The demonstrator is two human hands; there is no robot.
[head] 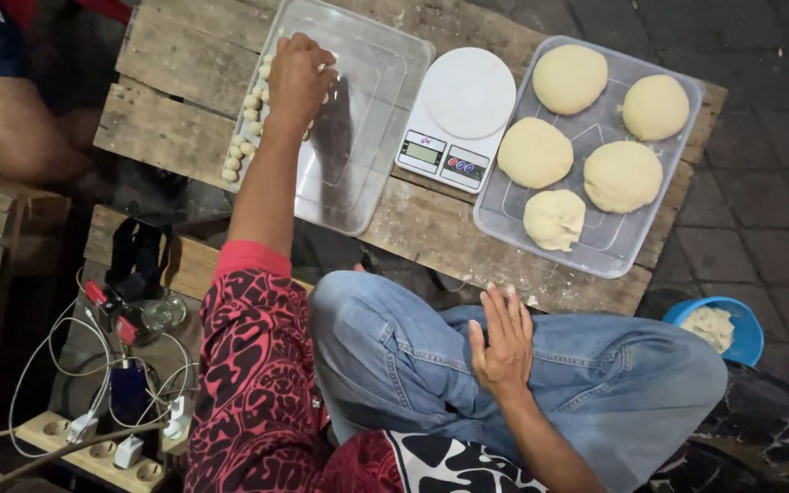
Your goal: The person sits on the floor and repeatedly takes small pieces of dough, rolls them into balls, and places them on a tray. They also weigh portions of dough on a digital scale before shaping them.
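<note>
My left hand (299,78) reaching into clear tray (372,137), fingers curled over small dough balls (241,141) lined along tray's far-left edge; actual grip hidden, cannot tell. My right hand (502,342) open, flat on my knee, holding nothing, well apart from clear tray. White scale (458,119) just right of clear tray; second tray (614,251) with five large dough rounds (534,152) beyond scale.
</note>
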